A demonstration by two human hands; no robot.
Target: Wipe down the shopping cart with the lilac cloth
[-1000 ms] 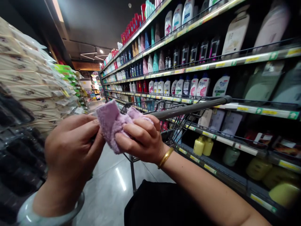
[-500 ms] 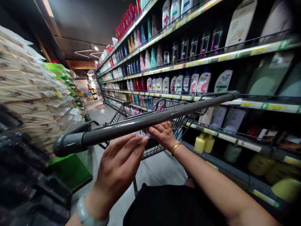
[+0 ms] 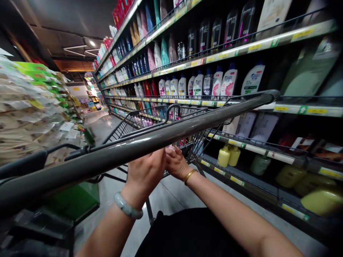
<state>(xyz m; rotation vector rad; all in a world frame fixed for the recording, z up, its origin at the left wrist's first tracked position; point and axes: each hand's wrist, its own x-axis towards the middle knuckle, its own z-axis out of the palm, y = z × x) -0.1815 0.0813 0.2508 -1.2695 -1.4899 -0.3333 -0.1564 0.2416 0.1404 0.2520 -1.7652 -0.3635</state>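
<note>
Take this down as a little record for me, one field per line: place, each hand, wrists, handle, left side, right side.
Place: store aisle
Left hand: curled close beside the right hand, partly hidden by the cart handle
Right hand: fingers bent, below the cart handle in view; grip unclear
Wrists: pale bangle left, gold bangle right
Cart handle: slants across the view
Left side: stacked packs
Right side: shelves of bottles
</note>
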